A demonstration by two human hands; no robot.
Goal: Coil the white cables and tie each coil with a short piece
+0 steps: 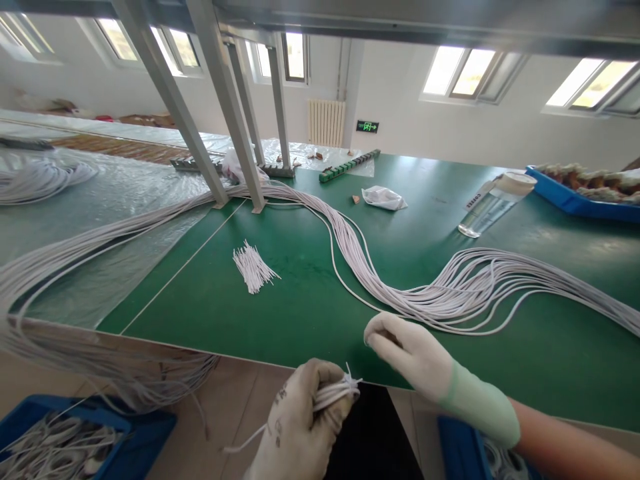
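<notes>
My left hand (313, 417), in a whitish glove with dark marks, is closed round a small bundle of white cables (333, 393). Short ends stick out past the thumb and forefinger, and one loose cable trails out to the left. Over the table's front edge is my right hand (415, 353), in a white glove with a pale green cuff. Its fingers are curled in towards the thumb; whatever is between the tips, if anything, cannot be made out. Just beyond it, a long bundle of white cables (360, 260) winds across the green table (300, 313). A pile of short white pieces (253, 268) lies left of centre.
Metal posts (227, 107) rise from the table under a shelf. Farther back are a slotted green bar (350, 166), a plastic bag (384, 198), a clear bottle (495, 203) and a blue tray (585, 200). Blue bins (145, 440) with cables stand below the front edge.
</notes>
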